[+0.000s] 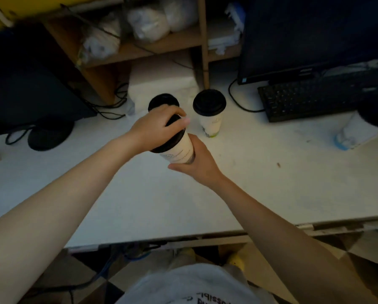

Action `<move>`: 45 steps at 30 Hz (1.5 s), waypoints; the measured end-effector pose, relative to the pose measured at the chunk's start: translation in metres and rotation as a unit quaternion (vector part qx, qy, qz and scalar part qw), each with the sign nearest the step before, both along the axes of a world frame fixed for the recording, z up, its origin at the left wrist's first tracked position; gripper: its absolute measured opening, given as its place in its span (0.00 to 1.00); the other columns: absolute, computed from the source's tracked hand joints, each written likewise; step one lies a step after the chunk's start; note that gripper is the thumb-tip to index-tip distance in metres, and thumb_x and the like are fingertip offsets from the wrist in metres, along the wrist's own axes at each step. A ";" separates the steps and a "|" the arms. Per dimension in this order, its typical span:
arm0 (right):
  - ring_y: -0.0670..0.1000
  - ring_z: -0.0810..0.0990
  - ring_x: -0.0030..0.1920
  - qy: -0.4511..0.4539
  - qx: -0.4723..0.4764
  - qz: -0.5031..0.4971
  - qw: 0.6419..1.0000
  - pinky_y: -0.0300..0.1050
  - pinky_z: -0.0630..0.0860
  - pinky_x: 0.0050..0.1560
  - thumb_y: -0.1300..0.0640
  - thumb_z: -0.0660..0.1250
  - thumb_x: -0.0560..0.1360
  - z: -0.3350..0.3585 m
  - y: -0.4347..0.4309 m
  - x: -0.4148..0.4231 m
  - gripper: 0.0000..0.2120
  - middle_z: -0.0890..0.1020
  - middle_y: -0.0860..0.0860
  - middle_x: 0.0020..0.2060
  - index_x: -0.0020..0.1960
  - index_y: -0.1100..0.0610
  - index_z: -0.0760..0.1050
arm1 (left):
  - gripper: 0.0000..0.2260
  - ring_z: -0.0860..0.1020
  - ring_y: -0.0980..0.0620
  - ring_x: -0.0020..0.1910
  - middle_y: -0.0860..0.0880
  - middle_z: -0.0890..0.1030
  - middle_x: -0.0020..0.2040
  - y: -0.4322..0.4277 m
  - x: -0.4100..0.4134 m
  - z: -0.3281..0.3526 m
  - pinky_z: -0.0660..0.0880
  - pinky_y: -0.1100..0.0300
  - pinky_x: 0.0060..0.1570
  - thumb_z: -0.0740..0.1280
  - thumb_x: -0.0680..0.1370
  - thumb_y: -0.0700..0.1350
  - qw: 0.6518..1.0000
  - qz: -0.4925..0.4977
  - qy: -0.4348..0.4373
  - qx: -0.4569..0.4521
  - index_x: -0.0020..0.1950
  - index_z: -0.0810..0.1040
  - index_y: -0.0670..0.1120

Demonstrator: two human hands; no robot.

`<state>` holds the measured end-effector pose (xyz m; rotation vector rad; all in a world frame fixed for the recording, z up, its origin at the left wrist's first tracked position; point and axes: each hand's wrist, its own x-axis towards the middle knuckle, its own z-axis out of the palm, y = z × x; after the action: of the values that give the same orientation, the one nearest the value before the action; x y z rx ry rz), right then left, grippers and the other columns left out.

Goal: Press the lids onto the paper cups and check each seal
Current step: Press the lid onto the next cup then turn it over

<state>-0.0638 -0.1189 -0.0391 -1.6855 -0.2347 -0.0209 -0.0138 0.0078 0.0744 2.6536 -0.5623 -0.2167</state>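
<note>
A white paper cup (179,151) with a black lid (172,139) is held above the white table (249,183), tilted toward me. My right hand (197,162) grips its lower body from the right. My left hand (159,126) lies over the lid, fingers curled round its rim. Behind them a second lidded cup (162,100) is partly hidden by my left hand. A third white cup (212,119) with a black lid (209,102) stands upright to the right of it.
A black keyboard (304,99) and monitor (310,36) sit at the back right, with a cable (238,104) near the third cup. A dark computer case (25,84) and cables fill the back left. Wooden shelves (157,44) hold plastic bags.
</note>
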 end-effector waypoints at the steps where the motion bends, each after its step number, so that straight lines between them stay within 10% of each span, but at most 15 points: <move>1: 0.37 0.77 0.50 -0.028 -0.011 -0.021 0.999 0.36 0.77 0.48 0.55 0.79 0.62 0.012 -0.003 0.001 0.28 0.77 0.38 0.48 0.56 0.45 0.70 | 0.26 0.72 0.51 0.60 0.49 0.75 0.60 0.002 0.001 0.014 0.70 0.53 0.57 0.54 0.73 0.64 0.999 -0.004 0.005 -0.043 0.63 0.73 0.51; 9: 0.51 0.66 0.55 -0.188 -0.271 -0.186 0.926 0.44 0.70 0.50 0.49 0.78 0.59 0.089 -0.013 0.011 0.37 0.73 0.51 0.54 0.64 0.54 0.68 | 0.38 0.73 0.45 0.58 0.51 0.67 0.64 0.033 -0.003 0.083 0.81 0.47 0.44 0.63 0.61 0.71 0.951 0.091 0.209 -0.210 0.69 0.58 0.65; 14: 0.53 0.66 0.56 -0.247 -0.339 -0.206 0.884 0.45 0.69 0.53 0.47 0.77 0.60 0.118 0.001 0.010 0.36 0.73 0.52 0.55 0.65 0.53 0.69 | 0.22 0.76 0.49 0.51 0.52 0.71 0.56 0.050 -0.008 0.079 0.78 0.60 0.30 0.74 0.66 0.53 0.923 0.082 0.151 -0.345 0.53 0.68 0.65; 19: 0.46 0.72 0.57 -0.015 -0.148 -0.076 0.986 0.42 0.74 0.57 0.37 0.61 0.73 0.161 -0.013 0.020 0.24 0.75 0.43 0.55 0.65 0.45 0.66 | 0.21 0.76 0.47 0.50 0.55 0.72 0.53 0.073 -0.017 0.066 0.75 0.64 0.28 0.71 0.66 0.50 0.892 0.055 0.085 -0.441 0.54 0.68 0.63; 23: 0.51 0.84 0.45 0.220 -0.013 -0.018 0.975 0.51 0.82 0.39 0.29 0.50 0.72 0.180 -0.021 0.028 0.33 0.85 0.52 0.40 0.57 0.53 0.76 | 0.24 0.75 0.53 0.54 0.59 0.70 0.56 0.080 -0.023 0.065 0.75 0.68 0.29 0.71 0.68 0.50 0.914 -0.011 -0.005 -0.405 0.58 0.64 0.64; 26: 0.52 0.85 0.42 0.252 -0.007 0.042 0.967 0.45 0.80 0.33 0.27 0.52 0.70 0.185 -0.021 0.025 0.33 0.85 0.52 0.36 0.53 0.51 0.79 | 0.26 0.74 0.63 0.54 0.59 0.69 0.57 0.080 -0.026 0.065 0.76 0.70 0.34 0.72 0.68 0.47 0.912 -0.061 -0.059 -0.401 0.58 0.63 0.64; 33: 0.50 0.79 0.31 0.238 0.059 0.050 0.968 0.39 0.76 0.27 0.35 0.63 0.71 0.179 -0.017 0.024 0.29 0.82 0.54 0.38 0.61 0.56 0.75 | 0.29 0.69 0.48 0.62 0.46 0.66 0.61 0.081 -0.018 0.061 0.73 0.59 0.58 0.72 0.66 0.51 0.914 -0.130 -0.178 -0.341 0.62 0.61 0.55; 39: 0.50 0.82 0.38 0.139 0.087 -0.012 0.986 0.41 0.78 0.34 0.40 0.68 0.71 0.168 -0.015 0.019 0.19 0.82 0.53 0.44 0.54 0.52 0.72 | 0.39 0.66 0.61 0.69 0.58 0.61 0.72 0.093 -0.003 0.056 0.73 0.65 0.58 0.71 0.67 0.57 0.919 -0.109 0.008 -0.378 0.71 0.51 0.69; 45: 0.48 0.84 0.46 0.047 0.076 -0.003 0.996 0.46 0.81 0.42 0.50 0.69 0.74 0.164 -0.011 0.014 0.17 0.83 0.44 0.43 0.58 0.54 0.68 | 0.35 0.78 0.48 0.59 0.52 0.72 0.68 0.091 0.009 0.055 0.80 0.51 0.43 0.67 0.64 0.65 0.803 0.017 0.279 -0.527 0.69 0.62 0.65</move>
<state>-0.0495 -0.1299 0.1250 -1.5311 -0.1541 0.0348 -0.0052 0.0991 0.1292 1.4049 -0.2835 -0.4816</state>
